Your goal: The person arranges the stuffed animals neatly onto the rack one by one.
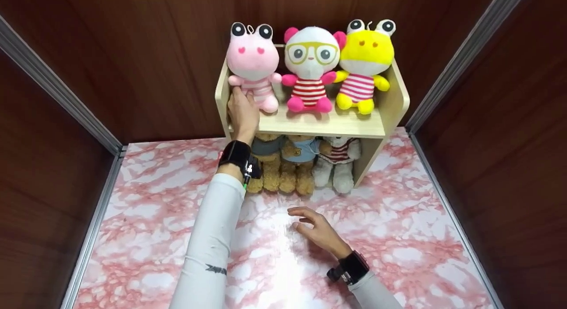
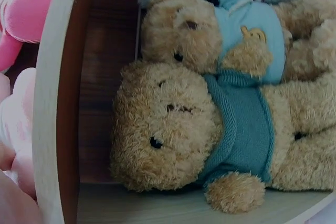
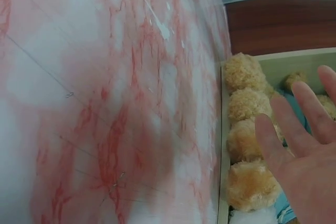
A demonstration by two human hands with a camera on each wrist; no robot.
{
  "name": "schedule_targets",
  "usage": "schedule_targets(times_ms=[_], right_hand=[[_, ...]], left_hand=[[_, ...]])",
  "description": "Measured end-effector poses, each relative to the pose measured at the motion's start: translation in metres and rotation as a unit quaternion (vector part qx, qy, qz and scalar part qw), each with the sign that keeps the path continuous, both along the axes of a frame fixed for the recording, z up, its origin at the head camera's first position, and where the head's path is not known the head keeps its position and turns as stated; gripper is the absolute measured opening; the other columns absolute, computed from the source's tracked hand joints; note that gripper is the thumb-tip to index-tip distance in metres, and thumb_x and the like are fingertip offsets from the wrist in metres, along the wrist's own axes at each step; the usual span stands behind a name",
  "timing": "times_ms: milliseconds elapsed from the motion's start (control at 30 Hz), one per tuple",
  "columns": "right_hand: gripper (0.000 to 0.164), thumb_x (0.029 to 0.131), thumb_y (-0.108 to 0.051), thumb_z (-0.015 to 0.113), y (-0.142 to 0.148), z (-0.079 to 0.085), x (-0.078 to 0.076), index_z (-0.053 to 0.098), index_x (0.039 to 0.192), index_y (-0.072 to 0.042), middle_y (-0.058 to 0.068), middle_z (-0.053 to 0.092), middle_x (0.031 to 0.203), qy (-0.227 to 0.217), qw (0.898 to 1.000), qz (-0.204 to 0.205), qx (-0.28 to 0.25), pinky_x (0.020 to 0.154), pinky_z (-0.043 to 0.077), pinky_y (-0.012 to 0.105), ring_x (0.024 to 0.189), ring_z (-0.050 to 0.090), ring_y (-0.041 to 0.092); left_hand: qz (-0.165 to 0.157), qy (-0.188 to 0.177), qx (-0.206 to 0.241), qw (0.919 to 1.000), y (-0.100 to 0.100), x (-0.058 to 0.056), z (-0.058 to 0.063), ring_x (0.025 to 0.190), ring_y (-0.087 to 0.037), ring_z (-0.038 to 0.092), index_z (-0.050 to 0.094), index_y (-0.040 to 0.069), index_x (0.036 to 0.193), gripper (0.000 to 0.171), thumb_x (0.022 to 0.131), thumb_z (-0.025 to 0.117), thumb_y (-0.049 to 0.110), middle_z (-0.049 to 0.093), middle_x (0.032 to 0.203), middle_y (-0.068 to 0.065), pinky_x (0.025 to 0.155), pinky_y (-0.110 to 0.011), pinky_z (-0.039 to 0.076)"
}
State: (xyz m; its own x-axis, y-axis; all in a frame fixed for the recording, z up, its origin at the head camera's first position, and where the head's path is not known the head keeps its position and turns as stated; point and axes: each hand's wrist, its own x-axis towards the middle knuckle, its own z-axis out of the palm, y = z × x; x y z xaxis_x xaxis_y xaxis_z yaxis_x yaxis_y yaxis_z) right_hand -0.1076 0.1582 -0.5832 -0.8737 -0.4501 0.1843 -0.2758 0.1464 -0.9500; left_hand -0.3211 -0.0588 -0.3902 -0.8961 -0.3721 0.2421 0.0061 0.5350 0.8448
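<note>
My left hand (image 1: 244, 113) is at the lower body of a pink plush frog (image 1: 253, 56) on the top shelf. Its fingers and thumb grip the toy around one leg, which the hand hides. Beside the frog sit a white-and-pink plush panda (image 1: 310, 89) with printed glasses and a yellow plush frog (image 1: 367, 47). My right hand (image 1: 320, 231) hovers over the table in front of the shelf, holding nothing, its fingers loosely bent and spread. In the left wrist view, a teddy bear (image 2: 163, 124) in a teal sweater fills the lower shelf.
The small wooden shelf (image 1: 323, 124) stands at the back of the marbled pink-and-white table (image 1: 412, 238). Its lower level also holds a bear (image 2: 184, 35) in a light blue shirt and a white plush (image 1: 343, 167) in red stripes. Dark wood panels (image 1: 500, 123) close in both sides.
</note>
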Motion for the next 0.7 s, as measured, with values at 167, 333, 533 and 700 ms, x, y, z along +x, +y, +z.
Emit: schedule_targets(times_ms=[167, 333, 533, 700], right_hand=[[0.03, 0.1, -0.001, 0.064, -0.001, -0.002, 0.004, 0.066, 0.13, -0.002, 0.021, 0.061, 0.139, -0.005, 1.0, 0.003, 0.007, 0.106, 0.04, 0.071, 0.13, 0.058, 0.031], [0.03, 0.1, -0.002, 0.064, -0.002, -0.003, 0.005, 0.065, 0.13, -0.001, 0.026, 0.06, 0.138, -0.005, 1.0, 0.008, 0.003, 0.106, 0.04, 0.071, 0.129, 0.058, 0.035], [0.031, 0.099, 0.001, 0.064, -0.003, 0.001, 0.004, 0.066, 0.13, -0.001, 0.02, 0.062, 0.137, -0.001, 1.0, 0.0, 0.006, 0.106, 0.041, 0.07, 0.129, 0.058, 0.033], [0.031, 0.098, 0.004, 0.063, 0.0, 0.002, 0.005, 0.065, 0.129, 0.002, 0.026, 0.061, 0.136, 0.013, 1.0, -0.003, -0.006, 0.104, 0.041, 0.072, 0.129, 0.058, 0.031]], left_hand=[[-0.002, -0.016, 0.009, 0.9998, -0.002, -0.003, 0.005, 0.124, -0.034, 0.061, 0.056, 0.004, 0.132, 0.028, 0.108, 0.055, 0.019, 0.065, 0.132, -0.017, 0.102, -0.044, 0.051], [-0.001, -0.023, 0.0, 0.9997, -0.004, -0.007, 0.004, 0.123, -0.032, 0.062, 0.057, 0.005, 0.131, 0.03, 0.109, 0.053, 0.024, 0.066, 0.129, -0.015, 0.101, -0.043, 0.05], [-0.009, 0.018, -0.005, 0.9998, -0.007, -0.007, -0.003, 0.124, -0.036, 0.06, 0.058, 0.0, 0.131, 0.036, 0.111, 0.049, 0.028, 0.065, 0.126, -0.02, 0.102, -0.046, 0.047], [-0.013, 0.006, 0.014, 0.9998, -0.006, -0.001, -0.005, 0.138, -0.034, 0.05, 0.041, 0.0, 0.153, 0.054, 0.11, 0.047, 0.032, 0.053, 0.15, -0.02, 0.113, -0.041, 0.041]])
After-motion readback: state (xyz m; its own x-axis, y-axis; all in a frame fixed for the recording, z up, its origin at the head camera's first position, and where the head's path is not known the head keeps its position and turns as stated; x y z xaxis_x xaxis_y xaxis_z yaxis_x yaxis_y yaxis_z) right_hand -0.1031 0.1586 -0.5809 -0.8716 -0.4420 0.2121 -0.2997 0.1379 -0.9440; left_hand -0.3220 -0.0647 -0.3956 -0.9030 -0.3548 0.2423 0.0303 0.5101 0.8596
